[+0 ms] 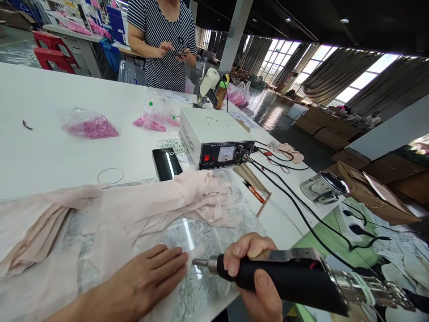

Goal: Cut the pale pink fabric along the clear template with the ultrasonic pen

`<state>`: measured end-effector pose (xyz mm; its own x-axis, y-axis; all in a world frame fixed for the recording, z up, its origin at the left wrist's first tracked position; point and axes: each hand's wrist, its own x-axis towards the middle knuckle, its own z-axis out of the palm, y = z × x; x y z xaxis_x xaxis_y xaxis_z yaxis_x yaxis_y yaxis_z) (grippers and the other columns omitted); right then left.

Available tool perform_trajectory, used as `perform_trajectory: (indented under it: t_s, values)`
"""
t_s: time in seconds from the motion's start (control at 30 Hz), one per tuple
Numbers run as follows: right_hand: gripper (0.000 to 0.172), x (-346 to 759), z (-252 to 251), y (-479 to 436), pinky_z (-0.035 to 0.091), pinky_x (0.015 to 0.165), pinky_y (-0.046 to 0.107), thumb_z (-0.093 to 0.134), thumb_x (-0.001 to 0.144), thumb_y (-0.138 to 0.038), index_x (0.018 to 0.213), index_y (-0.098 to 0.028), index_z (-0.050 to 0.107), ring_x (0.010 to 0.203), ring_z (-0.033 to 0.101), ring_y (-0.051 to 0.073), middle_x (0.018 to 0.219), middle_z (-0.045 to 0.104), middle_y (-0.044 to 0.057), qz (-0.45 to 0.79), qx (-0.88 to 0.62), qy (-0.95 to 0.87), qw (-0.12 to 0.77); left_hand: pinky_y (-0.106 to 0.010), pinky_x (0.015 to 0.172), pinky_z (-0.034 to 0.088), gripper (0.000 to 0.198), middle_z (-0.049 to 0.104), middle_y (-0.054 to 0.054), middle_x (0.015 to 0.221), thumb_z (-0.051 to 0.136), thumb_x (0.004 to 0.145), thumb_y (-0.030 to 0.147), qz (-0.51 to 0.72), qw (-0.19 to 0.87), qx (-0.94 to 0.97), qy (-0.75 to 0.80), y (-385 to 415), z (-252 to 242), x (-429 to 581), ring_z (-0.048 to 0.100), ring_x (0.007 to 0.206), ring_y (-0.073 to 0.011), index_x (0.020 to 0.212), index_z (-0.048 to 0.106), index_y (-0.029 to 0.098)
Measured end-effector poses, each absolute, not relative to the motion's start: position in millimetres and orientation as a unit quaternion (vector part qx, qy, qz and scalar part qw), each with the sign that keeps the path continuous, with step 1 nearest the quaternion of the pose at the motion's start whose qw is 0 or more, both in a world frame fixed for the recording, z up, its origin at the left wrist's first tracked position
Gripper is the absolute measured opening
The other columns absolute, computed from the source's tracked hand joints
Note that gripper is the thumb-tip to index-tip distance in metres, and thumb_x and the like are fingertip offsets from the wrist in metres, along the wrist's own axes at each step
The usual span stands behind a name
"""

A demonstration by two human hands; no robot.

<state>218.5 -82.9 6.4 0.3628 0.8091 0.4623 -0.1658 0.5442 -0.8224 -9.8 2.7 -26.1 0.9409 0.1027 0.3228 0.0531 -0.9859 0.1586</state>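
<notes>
My right hand [253, 273] is wrapped round the black handle of a corded welding tool [291, 279]. Its metal tip [201, 263] points left, just above a small pale fabric strip [196, 251] on a glass plate [208, 241]. My left hand [147, 279] lies flat with fingers stretched out, pressing pale pink fabric [150, 210] beside the tip. A black cable [295, 205] runs from the tool to a white control box [214, 136] with a meter and knobs.
Bags of pink rings [92, 126] and a black phone [166, 163] lie on the white table [40, 94]. Orange snips [253, 191] rest right of the fabric. A person in a striped shirt [164, 40] stands across the table, holding a phone. Cardboard boxes [368, 188] stand at right.
</notes>
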Motion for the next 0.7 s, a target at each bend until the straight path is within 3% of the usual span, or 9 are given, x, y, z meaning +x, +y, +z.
perform_trajectory:
  t_s: [0.33, 0.57, 0.7]
  values:
    - [0.014, 223, 11, -79, 0.055, 0.053, 0.027, 0.06, 0.09, -0.035, 0.096, -0.023, 0.064, 0.056, 0.06, 0.01, 0.084, 0.057, -0.001, 0.298, -0.308, -0.421, 0.799, -0.037, 0.096, 0.05, 0.047, 0.067, -0.01, 0.134, 0.024, 0.103, 0.003, 0.172, 0.013, 0.985, 0.031, 3, -14, -3, 0.061, 0.122, -0.0233, 0.135, 0.058, 0.014]
    - [0.015, 230, 3, -79, 0.056, 0.057, 0.025, 0.061, 0.091, -0.035, 0.1, -0.023, 0.063, 0.058, 0.062, 0.009, 0.087, 0.059, -0.001, 0.318, -0.296, -0.438, 0.787, -0.033, 0.108, 0.043, 0.044, 0.065, -0.006, 0.136, 0.03, 0.105, 0.008, 0.178, -0.026, 0.982, 0.059, -12, -3, -20, 0.057, 0.129, -0.0201, 0.138, 0.058, 0.018]
    - [0.016, 236, 2, -84, 0.055, 0.059, 0.025, 0.061, 0.091, -0.036, 0.101, -0.023, 0.062, 0.06, 0.062, 0.01, 0.087, 0.061, 0.0, 0.331, -0.299, -0.441, 0.779, -0.028, 0.11, 0.042, 0.039, 0.07, -0.002, 0.127, 0.035, 0.107, 0.013, 0.189, -0.051, 0.97, 0.144, -41, -14, -39, 0.064, 0.117, -0.0165, 0.133, 0.063, 0.021]
